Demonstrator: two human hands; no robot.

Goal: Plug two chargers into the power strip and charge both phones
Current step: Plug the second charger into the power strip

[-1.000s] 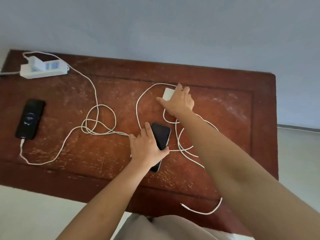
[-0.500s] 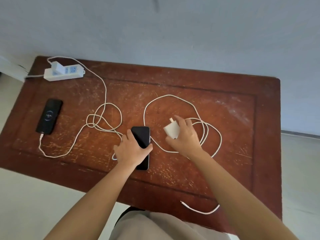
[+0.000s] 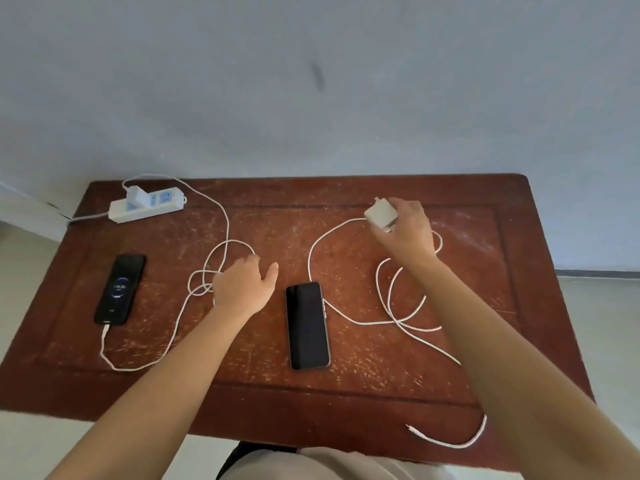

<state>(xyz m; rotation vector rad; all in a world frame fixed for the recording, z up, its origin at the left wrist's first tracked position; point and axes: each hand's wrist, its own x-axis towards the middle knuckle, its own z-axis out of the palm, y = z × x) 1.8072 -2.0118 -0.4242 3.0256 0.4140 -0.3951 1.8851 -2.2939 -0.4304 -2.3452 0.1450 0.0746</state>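
The white rectangular power strip (image 3: 147, 206) lies at the far left corner of the scratched red-brown wooden table (image 3: 346, 389), with one white charger block (image 3: 135, 195) plugged into it. Its white cable (image 3: 221, 251) loops across the table to the first black phone (image 3: 120, 289), whose screen is lit. A second black phone (image 3: 307, 325) lies dark near the middle, nothing plugged into it. The right hand (image 3: 407, 226), arm stretched forward, grips a second white charger block (image 3: 381, 215) in closed fingers above the table; its white cable (image 3: 391, 306) trails loose, the free end (image 3: 414, 429) near the front edge. The left hand (image 3: 242, 285) hovers palm-down, fingers loosely spread and empty, just left of the dark phone
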